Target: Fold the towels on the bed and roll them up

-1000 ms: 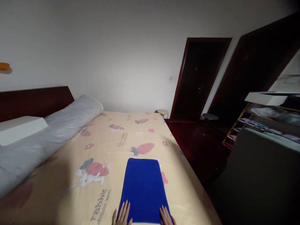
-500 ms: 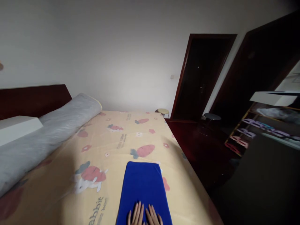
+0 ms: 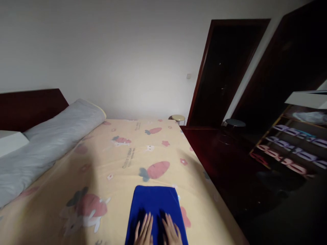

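Note:
A blue cloth (image 3: 156,200) lies flat on the bed, its far edge and both long sides showing and its near end cut off by the frame. My left hand (image 3: 144,231) rests palm down on the left part of the cloth, fingers stretched forward. To its right, my right hand (image 3: 172,231) lies palm down on the same cloth with its fingers spread. A strip of blue shows between the two hands. Neither hand is closed round anything.
The bed's patterned sheet (image 3: 133,173) surrounds the cloth. A grey bolster (image 3: 63,131) and a white box (image 3: 11,143) are at the left, by the dark headboard (image 3: 30,105). Two stools (image 3: 178,118) stand beyond the bed; a shoe rack (image 3: 293,136) is at the right.
My hands have moved slightly farther apart on the cloth, and more of both shows. The camera view has shifted, so the cloth's far edge sits lower in the frame.

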Demonstrator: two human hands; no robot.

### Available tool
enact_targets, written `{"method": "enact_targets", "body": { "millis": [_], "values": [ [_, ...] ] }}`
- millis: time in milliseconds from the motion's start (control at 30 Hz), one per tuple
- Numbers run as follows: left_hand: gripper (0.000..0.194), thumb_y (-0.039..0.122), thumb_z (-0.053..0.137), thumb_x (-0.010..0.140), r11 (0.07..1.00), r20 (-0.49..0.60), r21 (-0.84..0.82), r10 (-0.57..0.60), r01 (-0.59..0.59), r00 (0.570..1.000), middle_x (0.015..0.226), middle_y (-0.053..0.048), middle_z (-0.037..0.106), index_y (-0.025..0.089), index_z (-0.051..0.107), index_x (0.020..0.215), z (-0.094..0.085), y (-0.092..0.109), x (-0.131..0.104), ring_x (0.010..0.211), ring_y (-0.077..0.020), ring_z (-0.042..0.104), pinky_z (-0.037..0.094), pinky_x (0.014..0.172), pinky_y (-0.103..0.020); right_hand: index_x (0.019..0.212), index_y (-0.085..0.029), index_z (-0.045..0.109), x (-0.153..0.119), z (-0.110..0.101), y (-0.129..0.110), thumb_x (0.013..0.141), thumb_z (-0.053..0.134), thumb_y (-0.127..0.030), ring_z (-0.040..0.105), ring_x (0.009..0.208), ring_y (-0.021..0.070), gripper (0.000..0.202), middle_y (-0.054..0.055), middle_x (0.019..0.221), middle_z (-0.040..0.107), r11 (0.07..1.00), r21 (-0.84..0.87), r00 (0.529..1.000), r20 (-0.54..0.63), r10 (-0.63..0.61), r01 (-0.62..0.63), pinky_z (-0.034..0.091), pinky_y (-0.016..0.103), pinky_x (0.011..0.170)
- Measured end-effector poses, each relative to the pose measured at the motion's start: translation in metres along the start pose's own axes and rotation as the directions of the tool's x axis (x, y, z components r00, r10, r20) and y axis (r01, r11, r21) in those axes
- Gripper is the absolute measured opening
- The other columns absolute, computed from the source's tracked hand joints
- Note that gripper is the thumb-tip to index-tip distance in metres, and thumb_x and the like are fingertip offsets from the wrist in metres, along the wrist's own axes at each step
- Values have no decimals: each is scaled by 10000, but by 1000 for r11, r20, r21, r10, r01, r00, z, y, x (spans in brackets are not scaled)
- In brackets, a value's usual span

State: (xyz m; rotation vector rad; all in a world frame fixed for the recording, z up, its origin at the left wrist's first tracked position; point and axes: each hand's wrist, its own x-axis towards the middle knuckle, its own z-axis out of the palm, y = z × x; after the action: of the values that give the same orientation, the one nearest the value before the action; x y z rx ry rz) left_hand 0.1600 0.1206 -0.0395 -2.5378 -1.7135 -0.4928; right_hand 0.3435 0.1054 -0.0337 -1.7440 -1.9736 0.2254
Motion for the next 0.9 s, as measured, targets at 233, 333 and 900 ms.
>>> {"method": "enact_targets", "body": {
  "millis": [233,333,900],
  "values": [
    [535,272,306,947,989,119,42,-145,141,982,1553,-37,323,283,230,1477,-10,-46,113,1423,-244,353,323,1141,-520,1468,-300,349,117,-16,26,980,337,-464,303,1426,263,515,28,1537,311,998,-11,972,227,-62,66,308,512,1156],
    [550,435,322,960,975,96,60,-218,213,971,1574,-36,287,310,214,1485,0,-75,106,1449,-249,298,240,1169,-550,1497,-320,237,116,-21,76,975,308,-549,250,1449,253,575,13,1568,243,994,-103,987,150,61,-46,255,536,1175],
    [515,401,425,951,999,81,-43,32,-28,996,1560,-20,375,373,364,1461,6,-24,48,1415,-260,355,318,1147,-510,1421,-380,429,39,24,-5,952,370,-403,464,1321,283,473,-2,1456,442,998,-56,999,36,-17,19,461,506,1041]
  ]
}}
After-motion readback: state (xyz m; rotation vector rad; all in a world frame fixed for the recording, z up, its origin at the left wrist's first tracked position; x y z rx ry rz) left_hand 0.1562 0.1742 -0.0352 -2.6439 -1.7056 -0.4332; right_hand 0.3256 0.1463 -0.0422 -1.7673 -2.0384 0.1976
